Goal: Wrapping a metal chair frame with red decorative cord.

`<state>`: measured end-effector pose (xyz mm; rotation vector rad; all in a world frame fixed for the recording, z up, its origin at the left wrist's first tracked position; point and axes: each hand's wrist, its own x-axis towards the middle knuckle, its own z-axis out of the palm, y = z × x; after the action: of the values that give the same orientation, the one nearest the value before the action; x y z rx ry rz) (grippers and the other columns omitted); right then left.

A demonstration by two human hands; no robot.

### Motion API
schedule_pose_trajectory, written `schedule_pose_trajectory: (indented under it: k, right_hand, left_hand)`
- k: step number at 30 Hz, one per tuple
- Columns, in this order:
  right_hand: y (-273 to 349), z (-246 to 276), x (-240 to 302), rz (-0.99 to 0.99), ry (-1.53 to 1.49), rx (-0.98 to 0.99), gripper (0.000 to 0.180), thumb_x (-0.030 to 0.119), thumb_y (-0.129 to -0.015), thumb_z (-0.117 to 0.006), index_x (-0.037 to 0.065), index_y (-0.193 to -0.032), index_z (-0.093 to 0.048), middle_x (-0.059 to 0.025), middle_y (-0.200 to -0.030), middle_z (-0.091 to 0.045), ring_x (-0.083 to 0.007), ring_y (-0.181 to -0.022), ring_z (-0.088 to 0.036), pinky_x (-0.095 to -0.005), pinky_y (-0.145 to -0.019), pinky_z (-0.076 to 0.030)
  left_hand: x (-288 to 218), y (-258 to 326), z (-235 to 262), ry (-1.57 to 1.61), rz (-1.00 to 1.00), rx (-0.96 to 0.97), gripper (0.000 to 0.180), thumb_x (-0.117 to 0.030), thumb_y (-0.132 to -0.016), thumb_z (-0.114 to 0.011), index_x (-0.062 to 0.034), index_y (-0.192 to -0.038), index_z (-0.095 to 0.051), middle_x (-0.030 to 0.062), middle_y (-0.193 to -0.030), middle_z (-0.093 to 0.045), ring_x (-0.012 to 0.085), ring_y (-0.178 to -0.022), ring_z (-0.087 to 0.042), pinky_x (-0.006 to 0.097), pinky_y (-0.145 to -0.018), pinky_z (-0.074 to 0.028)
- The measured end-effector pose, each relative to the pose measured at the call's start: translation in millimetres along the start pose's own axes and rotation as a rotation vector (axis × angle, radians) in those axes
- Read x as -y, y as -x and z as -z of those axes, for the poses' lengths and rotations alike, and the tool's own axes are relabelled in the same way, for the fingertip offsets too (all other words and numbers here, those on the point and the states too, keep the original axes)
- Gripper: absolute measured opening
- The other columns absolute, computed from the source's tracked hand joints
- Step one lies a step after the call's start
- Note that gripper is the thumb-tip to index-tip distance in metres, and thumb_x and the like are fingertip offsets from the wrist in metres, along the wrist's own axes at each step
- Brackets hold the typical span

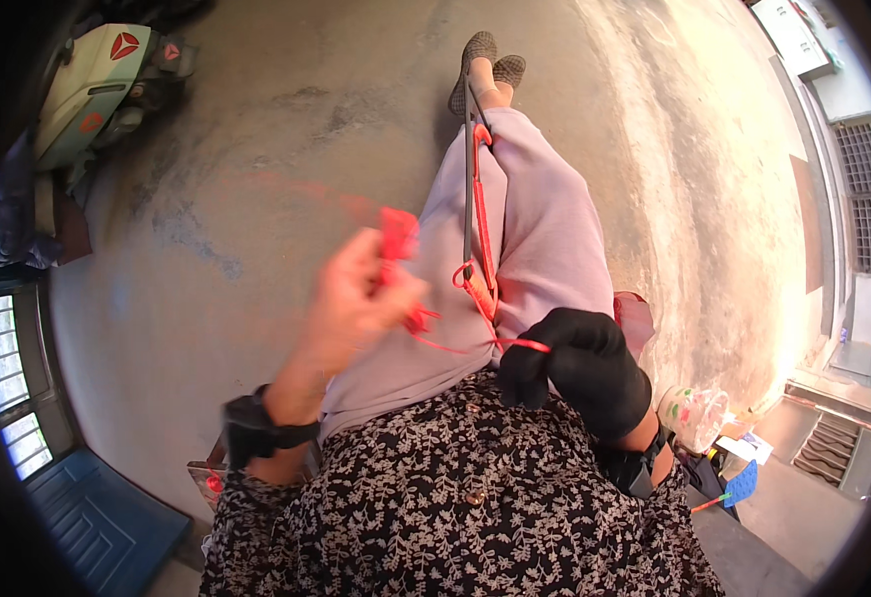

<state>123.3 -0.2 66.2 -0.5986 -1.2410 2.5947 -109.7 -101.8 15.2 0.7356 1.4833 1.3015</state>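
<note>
Currently, I monitor two hands from the head view: one bare left hand (356, 289) and one right hand (580, 363) in a black glove. State of each grip: the left is closed on a red cord bundle (399, 234), and blur prevents me from telling how each finger bears on it. The right is a narrow fist with a thin red strand (525, 343) running to it; I judge the strand pinched, though the glove hides the contact.

Location: a slender red band (485, 219) lies over the pale trousers (565, 229), between the hands and the shoes (478, 47), beside a dark strip (468, 189).

Governing relation: the near end of the red band sits ahead and slightly left of the right hand, and to the right of the left hand. Its long axis runs from the waist toward the shoes, nearly parallel to the dark strip. I judge the right hand nearer to that end. The red strand crosses from left to right, just below it.

Count: red cord bundle, one; red band, one; shoes, two; wristbands (261, 423), two, one per arm. Dark lengths, two; I cannot tell whether they form one loop.
</note>
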Motion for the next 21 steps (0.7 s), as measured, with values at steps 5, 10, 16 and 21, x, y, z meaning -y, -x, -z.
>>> schedule_pose_trajectory:
  k: [5,10,16,21]
  right_hand:
    - [11,-12,13,-0.098,-0.059,-0.085,0.015,0.012,-0.091,-0.060,-0.002,-0.096,-0.063,-0.0058,-0.077,-0.063,-0.0108,-0.069,-0.058,-0.0247,-0.061,-0.045]
    - [12,-10,30,0.041,0.106,-0.257,0.015,0.015,-0.089,-0.060,0.001,-0.083,-0.062,-0.0033,-0.072,-0.060,-0.0082,-0.060,-0.053,-0.0218,-0.054,-0.039]
    - [-51,44,30,0.476,1.223,-0.710,0.023,0.008,-0.088,-0.066,0.003,-0.111,-0.066,-0.0067,-0.098,-0.069,-0.0110,-0.089,-0.062,-0.0279,-0.079,-0.049]
    - [-71,50,-24,0.051,0.986,-0.436,0.017,0.018,-0.087,-0.064,0.007,-0.099,-0.070,-0.0118,-0.084,-0.070,-0.0199,-0.074,-0.067,-0.0293,-0.071,-0.051]
  left_hand:
    - [10,-6,-56,-0.369,-0.149,-0.156,0.026,-0.010,-0.077,-0.075,-0.0027,-0.096,-0.059,-0.0020,-0.061,-0.053,0.0008,-0.063,-0.052,0.021,-0.055,-0.043]
    - [12,-10,-39,-0.252,-0.047,-0.014,0.031,-0.006,-0.081,-0.071,-0.0025,-0.108,-0.056,-0.0017,-0.068,-0.056,0.0021,-0.064,-0.053,0.022,-0.056,-0.044]
    - [-28,-21,20,0.193,-0.178,-0.196,0.028,-0.007,-0.092,-0.059,-0.0001,-0.118,-0.053,0.0050,-0.089,-0.065,0.0073,-0.070,-0.057,0.023,-0.064,-0.049]
    - [-9,-24,3,-0.732,-0.325,-0.189,0.014,-0.004,-0.087,-0.060,-0.0023,-0.100,-0.066,0.0083,-0.091,-0.067,0.0155,-0.078,-0.063,0.029,-0.068,-0.050]
